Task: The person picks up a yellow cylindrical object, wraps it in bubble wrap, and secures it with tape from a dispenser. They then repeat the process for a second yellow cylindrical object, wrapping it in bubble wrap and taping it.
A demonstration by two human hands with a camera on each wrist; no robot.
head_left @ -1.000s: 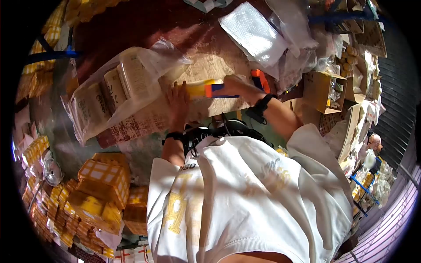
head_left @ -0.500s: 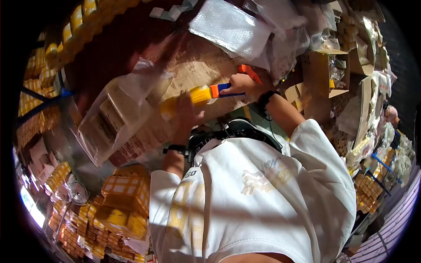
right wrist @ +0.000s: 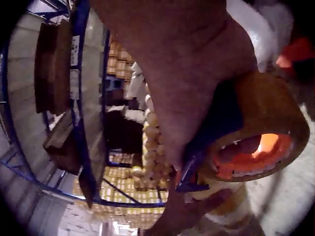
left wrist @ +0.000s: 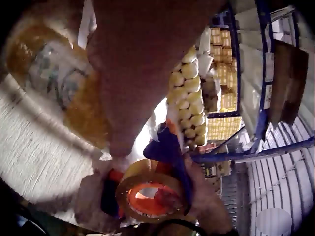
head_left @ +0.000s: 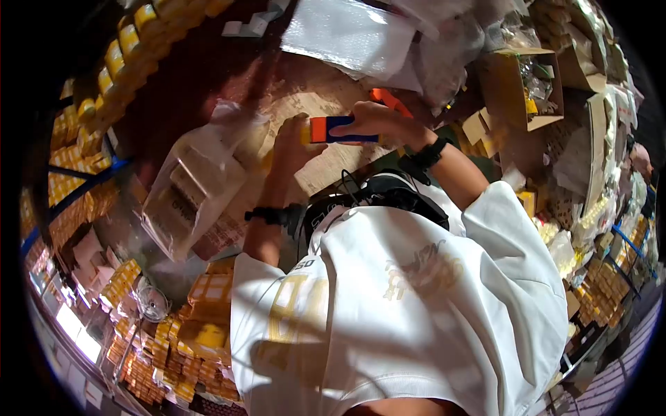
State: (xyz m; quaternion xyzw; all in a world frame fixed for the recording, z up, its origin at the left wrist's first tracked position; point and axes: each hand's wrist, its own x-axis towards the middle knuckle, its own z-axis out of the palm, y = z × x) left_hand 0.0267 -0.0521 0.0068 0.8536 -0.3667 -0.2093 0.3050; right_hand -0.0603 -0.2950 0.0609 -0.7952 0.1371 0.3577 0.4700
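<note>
In the head view my right hand [head_left: 385, 125] grips a blue and orange tape dispenser [head_left: 354, 130]. My left hand [head_left: 288, 147] is at the dispenser's left end, its fingers and thumb around a mostly hidden yellow-taped package [head_left: 304, 132]. The left wrist view shows that package [left wrist: 89, 115], wrapped in yellow tape with a pale patch, beside my left hand [left wrist: 138, 64]. Brown tape with an orange core [right wrist: 270, 118] sits in the dispenser in the right wrist view, under my right hand [right wrist: 184, 64].
A clear bag of wrapped blocks [head_left: 198, 191] lies left on the worn table [head_left: 326, 170]. Bubble wrap [head_left: 347, 38] is at the back, near another orange tool [head_left: 390, 101]. An open carton [head_left: 510, 90] stands right; yellow-taped boxes [head_left: 208, 298] are stacked lower left.
The left hand has moved from the table surface up against the dispenser's end, and the yellow package is now mostly covered. The dispenser remains in the right hand. The head view has turned.
</note>
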